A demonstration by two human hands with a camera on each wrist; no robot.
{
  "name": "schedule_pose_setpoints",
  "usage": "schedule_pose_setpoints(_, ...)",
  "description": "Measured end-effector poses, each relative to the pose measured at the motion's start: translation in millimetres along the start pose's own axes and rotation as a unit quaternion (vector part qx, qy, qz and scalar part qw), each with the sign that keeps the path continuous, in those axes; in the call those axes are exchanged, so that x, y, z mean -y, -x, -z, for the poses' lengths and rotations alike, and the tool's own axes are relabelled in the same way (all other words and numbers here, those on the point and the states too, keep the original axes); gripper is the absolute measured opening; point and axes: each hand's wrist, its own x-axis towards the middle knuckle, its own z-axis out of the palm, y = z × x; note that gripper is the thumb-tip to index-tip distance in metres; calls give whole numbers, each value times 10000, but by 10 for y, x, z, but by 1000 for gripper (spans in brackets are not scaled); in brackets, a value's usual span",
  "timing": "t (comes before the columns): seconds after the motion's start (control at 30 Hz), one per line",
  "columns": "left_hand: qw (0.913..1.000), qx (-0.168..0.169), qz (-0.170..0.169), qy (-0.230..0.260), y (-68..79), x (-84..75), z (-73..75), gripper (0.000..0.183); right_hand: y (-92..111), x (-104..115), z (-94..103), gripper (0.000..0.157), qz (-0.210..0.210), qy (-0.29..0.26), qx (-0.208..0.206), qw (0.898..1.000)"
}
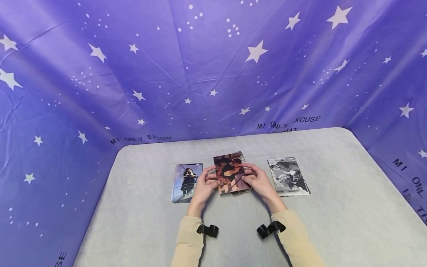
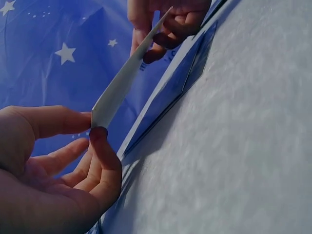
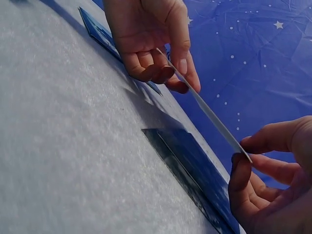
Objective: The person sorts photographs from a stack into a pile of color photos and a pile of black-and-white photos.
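A reddish-brown photo print [image 1: 229, 173] is held between both hands over the middle of the table. My left hand [image 1: 204, 187] pinches its left edge between thumb and fingers, and my right hand [image 1: 261, 181] pinches the right edge the same way. Seen nearly edge-on in the left wrist view, the print [image 2: 122, 85] is raised off the table and tilted. Under it lie more photos [image 3: 187, 168], mostly hidden from the head view by the held one.
Left of the hands lies a small stack of photos [image 1: 187, 183], topped by two figures at a ship's railing. A black-and-white photo [image 1: 289, 176] tops another stack at the right. A purple star-printed curtain [image 1: 213, 66] surrounds the grey table [image 1: 140, 222] at the back and sides.
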Motion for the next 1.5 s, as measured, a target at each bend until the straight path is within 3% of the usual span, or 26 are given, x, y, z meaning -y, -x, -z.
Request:
schedule_pose_setpoints(0.23, 9999, -70, -33, 91, -28, 179, 153, 62, -24, -8, -73, 54, 238, 151, 327, 9991)
schedule_pose_setpoints(0.57, 9998, -163, -128, -73, 41, 185, 336, 64, -47, 0, -239, 60, 352, 93, 692, 9969)
schedule_pose_setpoints(1.17, 9991, -369, -83, -184, 153, 136, 648, 62, -59, 6, -586, 62, 288, 168, 745, 9967)
schedule_pose_setpoints(1.5, 9975, -616, -72, -334, 219, 108, 823, 62, 101, 322, -820, 57, 686, 673, 861, 9916)
